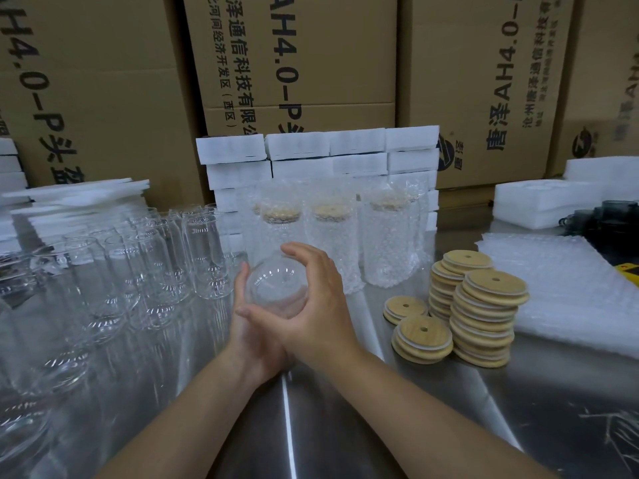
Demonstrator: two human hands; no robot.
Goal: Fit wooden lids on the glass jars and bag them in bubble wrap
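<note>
Together now — left hand (254, 328) and right hand (316, 305) cupped, grip curled around one bare glass jar (276, 283)

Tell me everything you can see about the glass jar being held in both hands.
The glass jar is clear, round and has no lid. It is tipped so one circular end faces the camera. The left hand cups it from below, the right hand curls over its top and right side. It is held above the steel table.
</note>
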